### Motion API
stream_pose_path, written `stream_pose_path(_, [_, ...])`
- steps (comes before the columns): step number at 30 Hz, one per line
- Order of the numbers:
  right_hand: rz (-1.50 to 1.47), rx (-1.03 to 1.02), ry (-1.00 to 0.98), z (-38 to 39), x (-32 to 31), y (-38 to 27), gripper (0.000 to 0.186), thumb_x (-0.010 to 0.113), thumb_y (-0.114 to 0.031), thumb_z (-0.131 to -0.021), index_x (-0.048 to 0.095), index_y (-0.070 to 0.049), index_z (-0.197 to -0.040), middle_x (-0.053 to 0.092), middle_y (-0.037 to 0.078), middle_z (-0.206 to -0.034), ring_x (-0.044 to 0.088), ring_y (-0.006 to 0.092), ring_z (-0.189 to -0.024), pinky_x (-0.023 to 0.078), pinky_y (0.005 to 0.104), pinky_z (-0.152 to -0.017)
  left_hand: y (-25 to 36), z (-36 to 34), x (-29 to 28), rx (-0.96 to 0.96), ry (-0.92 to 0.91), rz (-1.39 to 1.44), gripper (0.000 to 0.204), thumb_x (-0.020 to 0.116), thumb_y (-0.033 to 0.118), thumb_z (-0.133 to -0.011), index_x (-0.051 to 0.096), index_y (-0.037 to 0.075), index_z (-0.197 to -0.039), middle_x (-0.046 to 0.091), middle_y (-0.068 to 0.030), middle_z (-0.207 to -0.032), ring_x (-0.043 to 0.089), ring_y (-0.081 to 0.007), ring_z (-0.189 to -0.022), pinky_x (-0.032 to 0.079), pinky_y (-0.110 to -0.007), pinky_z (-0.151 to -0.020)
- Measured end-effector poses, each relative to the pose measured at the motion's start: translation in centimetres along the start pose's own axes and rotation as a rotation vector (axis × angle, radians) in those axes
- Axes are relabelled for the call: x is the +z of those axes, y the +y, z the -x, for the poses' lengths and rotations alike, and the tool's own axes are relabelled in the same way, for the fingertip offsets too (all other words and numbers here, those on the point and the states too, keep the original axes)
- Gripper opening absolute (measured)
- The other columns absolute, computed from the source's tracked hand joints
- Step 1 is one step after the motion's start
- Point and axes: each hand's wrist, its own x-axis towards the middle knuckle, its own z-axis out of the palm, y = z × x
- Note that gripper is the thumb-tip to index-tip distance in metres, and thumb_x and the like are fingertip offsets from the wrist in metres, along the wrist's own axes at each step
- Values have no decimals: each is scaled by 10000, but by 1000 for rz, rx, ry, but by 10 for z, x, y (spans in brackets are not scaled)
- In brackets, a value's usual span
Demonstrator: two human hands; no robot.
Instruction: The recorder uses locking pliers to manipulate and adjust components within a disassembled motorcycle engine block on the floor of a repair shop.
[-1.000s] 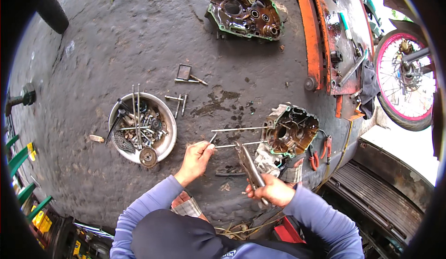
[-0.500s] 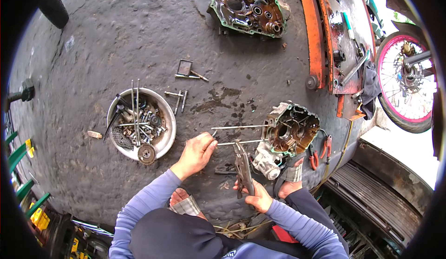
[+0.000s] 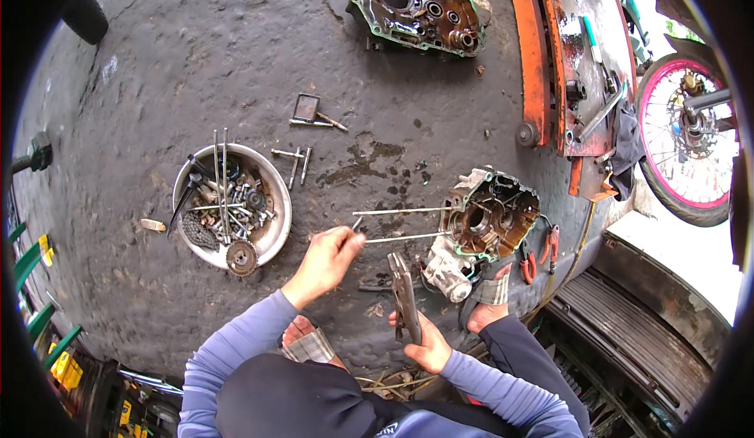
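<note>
My left hand [image 3: 323,261] is closed in a pinch, with a short slim metal piece [image 3: 357,223] sticking up from the fingers. Its fingertips are at the free end of the lower of two long stud rods [image 3: 404,238], which reach left from an engine crankcase half [image 3: 491,216]. The upper stud rod [image 3: 400,211] lies just beyond. A pair of worn metal pliers [image 3: 404,296] is gripped in my right hand [image 3: 428,346], pointing away from me, apart from the rods. A dirty pale metal housing [image 3: 448,269] adjoins the crankcase on its near side.
To the left, a metal bowl [image 3: 279,238] holds bolts, a chain, a sprocket and long rods. Several loose bolts [image 3: 294,167] lie beyond it. Another crankcase half [image 3: 420,10] sits farther off. Red-handled pliers [image 3: 550,251] lie right, below an orange stand [image 3: 534,61] and a pink-rimmed wheel [image 3: 683,135].
The pliers in my right hand have moved down and away from the lower rod, and their jaw end looks narrower. My left hand stays beside the rod's end; the view has shifted slightly.
</note>
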Motion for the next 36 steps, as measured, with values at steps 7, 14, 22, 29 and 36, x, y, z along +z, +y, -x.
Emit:
stream_pose_path(7, [378, 29, -66, 2, -15, 5, 708, 565, -83, -650, 407, 58, -1325, 495, 204, -1266, 480, 309, -1243, 362, 372, -1067, -4, -4, -8, 490, -7, -305, 208, 629, 167, -910, 598, -8, -802, 579, -111, -687, 611, -270, -648, 461, -363, -590])
stream_pose_path(14, [877, 235, -4, 3, -21, -24, 811, 616, -158, -684, 322, 136, -1380, 480, 312, -1230, 501, 447, -1157, 409, 459, -1007, 11, -3, -4, -533, -174, 443, 356, 597, 298, -960, 551, 45, -713, 475, -27, -550, 472, -140, -477, 386, -298, -474])
stream_pose_path(22, [1061, 248, 18, -1, -15, -16, 803, 607, -172, -677, 339, 128, -1372, 505, 304, -1204, 542, 455, -1092, 429, 506, -957, 5, -6, -3, 338, 48, -261, 264, 653, 184, -897, 577, -21, -751, 539, -108, -635, 555, -272, -573, 424, -377, -561])
stream_pose_path(29, [1084, 280, 7, -2, -12, -19, 809, 610, -174, -674, 336, 133, -1371, 505, 303, -1206, 536, 449, -1109, 423, 495, -975, 8, -2, 1, -398, -75, 391, 351, 629, 290, -948, 574, 51, -697, 483, 42, -588, 429, -55, -447, 355, -282, -432])
stream_pose_path(36, [545, -31, 21, -1, -12, 26, 746, 602, -144, -679, 390, 88, -1355, 492, 254, -1259, 494, 373, -1206, 374, 426, -1054, 4, 1, -6, 12, -11, -1, 227, 639, 184, -929, 585, 25, -776, 528, -31, -639, 501, -140, -527, 411, -300, -501])
